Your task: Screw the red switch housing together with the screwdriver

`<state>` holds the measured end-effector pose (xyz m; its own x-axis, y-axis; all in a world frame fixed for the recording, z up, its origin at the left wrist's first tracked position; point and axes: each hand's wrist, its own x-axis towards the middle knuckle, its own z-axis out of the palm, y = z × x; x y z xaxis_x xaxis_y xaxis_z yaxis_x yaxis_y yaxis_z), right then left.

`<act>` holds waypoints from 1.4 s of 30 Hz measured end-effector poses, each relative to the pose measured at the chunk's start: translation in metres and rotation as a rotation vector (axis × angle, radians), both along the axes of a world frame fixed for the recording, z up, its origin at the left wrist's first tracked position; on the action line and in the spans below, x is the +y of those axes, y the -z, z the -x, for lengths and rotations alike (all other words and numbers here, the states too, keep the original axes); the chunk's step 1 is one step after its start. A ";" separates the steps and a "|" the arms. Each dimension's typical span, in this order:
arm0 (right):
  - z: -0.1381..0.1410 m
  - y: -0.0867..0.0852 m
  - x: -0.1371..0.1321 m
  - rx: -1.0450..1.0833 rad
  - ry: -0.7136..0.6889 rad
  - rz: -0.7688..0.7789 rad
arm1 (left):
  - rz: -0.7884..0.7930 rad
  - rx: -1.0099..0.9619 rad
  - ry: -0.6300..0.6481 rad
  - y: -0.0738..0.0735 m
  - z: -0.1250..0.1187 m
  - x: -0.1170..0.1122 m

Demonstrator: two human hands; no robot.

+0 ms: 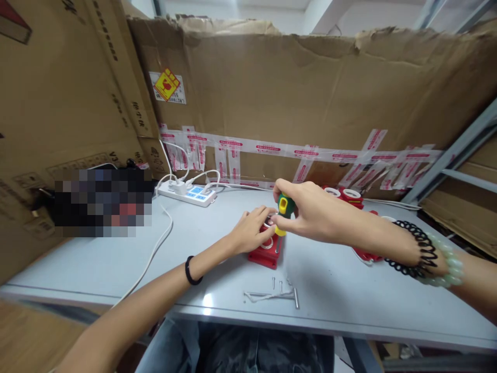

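My right hand (pixel 306 210) is closed around the green and yellow handle of a screwdriver (pixel 285 206). Its metal shaft points down along the right side of a red block with white rings (pixel 264 257); where the tip sits I cannot make out. My left hand (pixel 250 230) grips that block from the left, fingers over its top and thumb near the screwdriver, so part of the block is hidden. Nearer the table's front edge lie small screws (pixel 281 286) and a T-shaped metal tool (pixel 296 298) beside a thin white strip.
More red parts with white rings (pixel 351 194) stand behind my right forearm, partly covered by it. A white power strip (pixel 186 192) with plugged-in cables lies at the back left. Tall cardboard (pixel 272 98) walls the grey table (pixel 330 300). A dark, blurred-out object rests at left.
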<state>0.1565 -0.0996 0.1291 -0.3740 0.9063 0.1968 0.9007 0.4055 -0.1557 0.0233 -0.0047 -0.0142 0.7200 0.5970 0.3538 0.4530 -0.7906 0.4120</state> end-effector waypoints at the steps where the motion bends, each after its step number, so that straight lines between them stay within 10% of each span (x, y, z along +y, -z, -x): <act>1: 0.000 0.000 0.001 0.011 0.011 -0.004 | 0.002 0.000 -0.002 0.000 0.000 0.000; 17: -0.006 -0.010 -0.009 0.308 0.029 -0.073 | 0.010 0.007 -0.008 -0.003 0.000 -0.003; 33: -0.018 0.035 -0.023 0.385 0.037 0.119 | -0.208 -0.012 0.129 -0.035 0.027 -0.040; 42: -0.023 0.028 -0.030 0.406 0.092 0.105 | -0.180 0.206 0.342 -0.005 0.013 -0.065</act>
<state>0.1793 -0.1292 0.1014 -0.2020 0.9552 0.2161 0.7892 0.2894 -0.5417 0.0107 -0.0699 -0.0093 0.9318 0.2541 0.2591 0.2112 -0.9603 0.1822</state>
